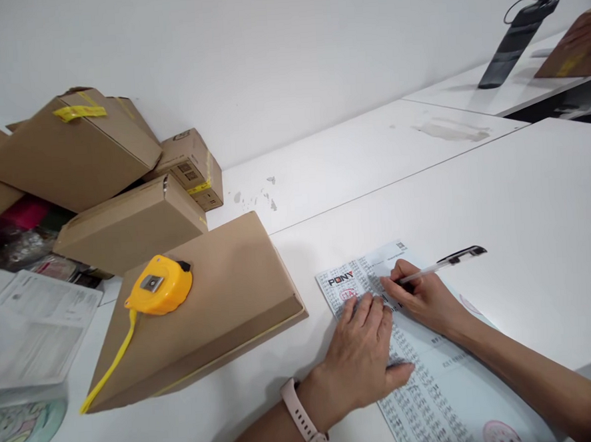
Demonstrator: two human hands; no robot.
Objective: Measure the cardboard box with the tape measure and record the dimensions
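A printed paper [435, 379] with a PONY logo, stamps and columns of handwriting lies on the white table. My left hand [360, 347] rests flat on it, fingers stretched out, with a pink watch band at the wrist. Just right of those fingers, my right hand [425, 300] grips a clear pen [448, 261] with a black cap end. The pen slants up to the right; its tip is hidden by my fingers. To the left, a yellow tape measure [162, 286] sits on a flat cardboard box [228, 272], its yellow tape partly pulled out.
Several cardboard boxes [85, 147] are piled at the back left against the wall. Printed sheets [41, 323] lie at the left edge, above a pale green patterned object [23, 431]. A dark water bottle [515, 44] and a brown box [575, 44] stand at the far right.
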